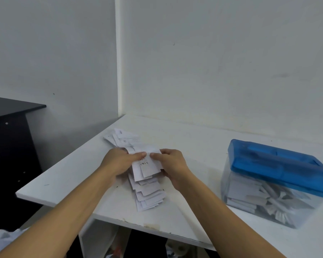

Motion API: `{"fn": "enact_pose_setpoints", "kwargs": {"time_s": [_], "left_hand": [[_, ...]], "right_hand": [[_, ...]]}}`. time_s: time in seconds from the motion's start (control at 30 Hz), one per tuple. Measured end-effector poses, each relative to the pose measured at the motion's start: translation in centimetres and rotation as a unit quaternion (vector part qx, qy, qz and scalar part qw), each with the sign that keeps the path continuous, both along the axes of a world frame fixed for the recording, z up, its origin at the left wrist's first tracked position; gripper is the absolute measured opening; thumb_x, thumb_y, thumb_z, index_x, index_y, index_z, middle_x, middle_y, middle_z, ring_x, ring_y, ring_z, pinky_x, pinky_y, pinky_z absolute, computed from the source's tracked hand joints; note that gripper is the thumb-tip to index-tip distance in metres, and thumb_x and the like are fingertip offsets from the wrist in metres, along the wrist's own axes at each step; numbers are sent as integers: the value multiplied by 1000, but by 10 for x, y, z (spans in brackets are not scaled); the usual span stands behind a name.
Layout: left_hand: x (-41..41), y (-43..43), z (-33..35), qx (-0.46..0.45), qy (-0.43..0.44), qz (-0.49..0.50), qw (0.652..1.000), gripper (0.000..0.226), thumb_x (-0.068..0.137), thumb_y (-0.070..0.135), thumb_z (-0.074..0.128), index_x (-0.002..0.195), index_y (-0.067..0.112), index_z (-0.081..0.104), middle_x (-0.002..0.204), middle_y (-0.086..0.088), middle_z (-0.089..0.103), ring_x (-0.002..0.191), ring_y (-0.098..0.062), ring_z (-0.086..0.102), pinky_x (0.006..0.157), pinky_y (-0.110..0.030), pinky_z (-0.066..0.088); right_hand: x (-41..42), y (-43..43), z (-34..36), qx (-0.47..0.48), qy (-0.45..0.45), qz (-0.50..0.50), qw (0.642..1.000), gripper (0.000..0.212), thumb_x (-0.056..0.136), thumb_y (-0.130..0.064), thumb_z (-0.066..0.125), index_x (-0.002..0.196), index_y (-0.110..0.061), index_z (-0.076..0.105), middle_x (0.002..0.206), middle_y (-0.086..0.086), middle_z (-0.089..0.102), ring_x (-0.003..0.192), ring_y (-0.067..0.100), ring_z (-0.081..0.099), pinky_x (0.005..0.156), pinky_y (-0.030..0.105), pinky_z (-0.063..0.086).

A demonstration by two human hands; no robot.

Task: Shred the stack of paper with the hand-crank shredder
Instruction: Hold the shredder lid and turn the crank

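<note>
A long, fanned-out stack of white paper slips (147,194) lies on the white table (69,175). My left hand (119,162) and my right hand (172,164) each pinch a few slips (147,167) from the middle of the stack, thumbs on top and nearly touching. The hand-crank shredder (276,164) stands at the right: a blue lid on a clear bin that holds shredded strips and paper pieces. Its crank cannot be made out.
A black cabinet (9,146) stands to the left, apart from the table. White walls meet in a corner behind the table. Below the table's front edge is an open shelf with cloth and other items (119,244).
</note>
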State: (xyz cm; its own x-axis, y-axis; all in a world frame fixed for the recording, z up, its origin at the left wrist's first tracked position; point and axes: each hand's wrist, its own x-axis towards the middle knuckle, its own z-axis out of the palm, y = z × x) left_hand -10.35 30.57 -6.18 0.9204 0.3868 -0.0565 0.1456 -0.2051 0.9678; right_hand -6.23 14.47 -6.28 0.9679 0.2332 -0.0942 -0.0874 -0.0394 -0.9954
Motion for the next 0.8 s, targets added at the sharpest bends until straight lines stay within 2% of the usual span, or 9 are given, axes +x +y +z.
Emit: {"fn": "enact_pose_setpoints", "kwargs": {"time_s": [0.07, 0.13, 0.2, 0.33, 0.43, 0.53, 0.6, 0.7, 0.8], "left_hand": [[-2, -1, -1, 7, 6, 13, 1000, 24, 81, 40, 84, 84, 19, 74, 81, 8, 72, 82, -11, 67, 67, -26, 50], [1, -1, -4, 23, 15, 25, 999, 35, 85, 46, 80, 88, 12, 76, 87, 1, 75, 85, -18, 68, 81, -35, 54], [2, -1, -4, 46, 27, 33, 998, 40, 94, 46, 70, 94, 6, 75, 95, -5, 75, 89, -22, 68, 89, -38, 53], [3, 2, -10, 205, 76, 4, 976, 49, 100, 47, 58, 95, -2, 65, 99, -14, 68, 89, -29, 65, 65, -33, 44], [-5, -8, -3, 283, 27, 64, 957, 54, 99, 54, 54, 123, 6, 47, 127, -10, 48, 108, -32, 59, 76, -35, 41], [-9, -26, 24, 190, -96, 36, 976, 44, 104, 52, 43, 105, 12, 61, 102, -2, 60, 96, -23, 59, 77, -33, 40], [-10, -42, 48, 62, -105, -51, 991, 48, 104, 53, 42, 98, 14, 70, 87, 0, 66, 83, -19, 61, 74, -32, 46], [-4, -65, 65, 38, -120, -114, 985, 30, 105, 41, 51, 101, 20, 71, 98, -1, 73, 87, -17, 67, 79, -34, 54], [3, -81, 72, 49, -147, -105, 982, 29, 107, 32, 47, 131, 28, 64, 120, 3, 69, 109, -17, 65, 98, -39, 55]], "right_hand": [[0, 1, 1, -16, -9, -8, 1000, 16, 89, -14, 73, 103, -6, 71, 101, 11, 76, 94, 27, 73, 78, 39, 62], [0, 1, 3, -28, -9, -17, 999, 11, 89, -13, 72, 98, -8, 69, 102, 11, 75, 95, 27, 72, 85, 43, 61], [1, -2, 6, -10, 7, -18, 1000, 6, 91, -10, 67, 97, -7, 66, 102, 12, 73, 94, 27, 70, 81, 40, 62], [0, -10, 26, 92, 58, -5, 994, 19, 95, -3, 59, 114, -1, 61, 110, 16, 67, 93, 28, 66, 62, 30, 57], [0, -18, 43, 134, 60, -1, 989, 24, 95, 0, 56, 119, -1, 58, 116, 19, 63, 102, 33, 63, 67, 34, 57], [-5, -24, 58, 113, 12, 13, 993, 16, 96, -1, 51, 109, -5, 58, 103, 12, 62, 89, 27, 59, 65, 32, 53], [-11, -27, 64, 76, -34, 25, 996, 17, 96, -2, 48, 107, -7, 59, 97, 9, 63, 83, 24, 58, 63, 30, 49], [-18, -32, 71, 23, -102, 36, 994, 25, 93, -5, 42, 109, -1, 62, 95, 8, 68, 85, 23, 63, 72, 33, 53], [-25, -41, 82, -26, -167, 40, 985, 36, 86, -14, 41, 111, -8, 66, 105, 7, 73, 97, 23, 70, 84, 37, 59]]}}
